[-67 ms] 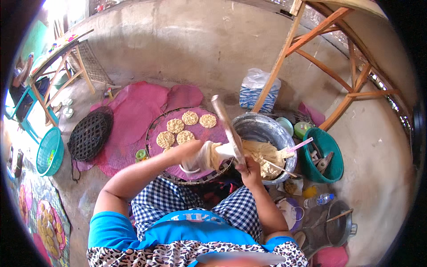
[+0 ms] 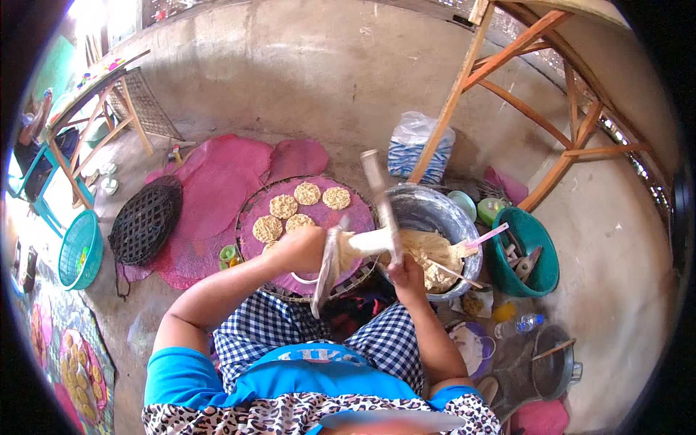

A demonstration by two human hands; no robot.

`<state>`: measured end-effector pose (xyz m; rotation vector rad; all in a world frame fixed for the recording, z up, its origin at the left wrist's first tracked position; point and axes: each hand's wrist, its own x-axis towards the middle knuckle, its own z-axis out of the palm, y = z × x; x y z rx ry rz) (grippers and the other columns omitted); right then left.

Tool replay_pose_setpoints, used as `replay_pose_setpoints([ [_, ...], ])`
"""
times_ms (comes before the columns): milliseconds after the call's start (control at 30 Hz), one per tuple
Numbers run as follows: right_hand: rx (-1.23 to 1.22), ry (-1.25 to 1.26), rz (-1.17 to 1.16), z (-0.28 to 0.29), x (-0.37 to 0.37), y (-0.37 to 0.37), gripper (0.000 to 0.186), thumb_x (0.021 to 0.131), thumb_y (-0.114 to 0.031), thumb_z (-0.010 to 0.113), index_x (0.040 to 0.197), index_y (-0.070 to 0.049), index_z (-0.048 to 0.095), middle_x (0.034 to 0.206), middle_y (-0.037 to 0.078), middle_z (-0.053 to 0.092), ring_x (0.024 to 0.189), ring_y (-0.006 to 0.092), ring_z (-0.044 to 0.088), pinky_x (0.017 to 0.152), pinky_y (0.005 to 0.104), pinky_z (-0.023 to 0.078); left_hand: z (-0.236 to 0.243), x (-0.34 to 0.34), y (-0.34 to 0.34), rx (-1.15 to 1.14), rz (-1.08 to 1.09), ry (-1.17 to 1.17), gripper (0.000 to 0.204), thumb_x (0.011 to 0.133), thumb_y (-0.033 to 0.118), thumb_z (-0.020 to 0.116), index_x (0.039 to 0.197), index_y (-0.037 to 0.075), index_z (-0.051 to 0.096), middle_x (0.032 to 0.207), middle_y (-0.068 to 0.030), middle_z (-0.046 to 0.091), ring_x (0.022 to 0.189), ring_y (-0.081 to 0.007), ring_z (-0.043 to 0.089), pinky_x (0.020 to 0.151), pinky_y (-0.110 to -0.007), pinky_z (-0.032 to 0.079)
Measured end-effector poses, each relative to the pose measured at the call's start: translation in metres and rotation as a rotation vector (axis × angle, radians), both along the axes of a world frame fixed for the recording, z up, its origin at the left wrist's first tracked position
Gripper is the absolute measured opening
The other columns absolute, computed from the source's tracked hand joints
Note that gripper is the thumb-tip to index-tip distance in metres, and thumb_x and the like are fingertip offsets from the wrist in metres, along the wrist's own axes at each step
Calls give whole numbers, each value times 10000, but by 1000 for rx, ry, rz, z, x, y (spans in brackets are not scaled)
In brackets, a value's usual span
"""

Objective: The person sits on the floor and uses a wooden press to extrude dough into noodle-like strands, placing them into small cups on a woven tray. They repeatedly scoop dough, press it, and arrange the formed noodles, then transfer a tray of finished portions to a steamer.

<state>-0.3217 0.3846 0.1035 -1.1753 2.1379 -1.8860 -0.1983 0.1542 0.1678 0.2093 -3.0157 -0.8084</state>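
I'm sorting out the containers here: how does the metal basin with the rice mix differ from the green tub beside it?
The metal basin is silvery and wider; the green tub is teal plastic and smaller. The basin holds pale sticky mix, the tub holds utensils. The right hand is at the basin's near rim; the tub is untouched. Both are round, open and on the floor.

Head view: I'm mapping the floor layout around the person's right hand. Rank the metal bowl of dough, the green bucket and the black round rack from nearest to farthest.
From the right hand:
1. Metal bowl of dough, right beside it.
2. Green bucket, farther right.
3. Black round rack, far left on the floor.
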Motion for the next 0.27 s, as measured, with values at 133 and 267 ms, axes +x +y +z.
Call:
replay_pose_setpoints([
  [133, -166, -835, 207, -8, -16, 15, 517, 795, -641, 476, 744, -127, 449, 490, -48, 326, 352, 68, 303, 337, 208, 255, -5, -19, -19, 428, -212, 519, 394, 677, 221, 721, 985, 11, 592, 907, -78, 648, 787, -172, 619, 648, -327, 484],
  [267, -339, -1325, 782, -20, -8, 13, 531, 789, -649, 460, 774, -119, 482, 458, -57, 281, 331, 51, 254, 333, 207, 247, -12, -34, -6, 1163, 90, 522, 399, 719, 165, 687, 1065, 58, 521, 839, -48, 585, 750, -121, 553, 680, -269, 455],
])
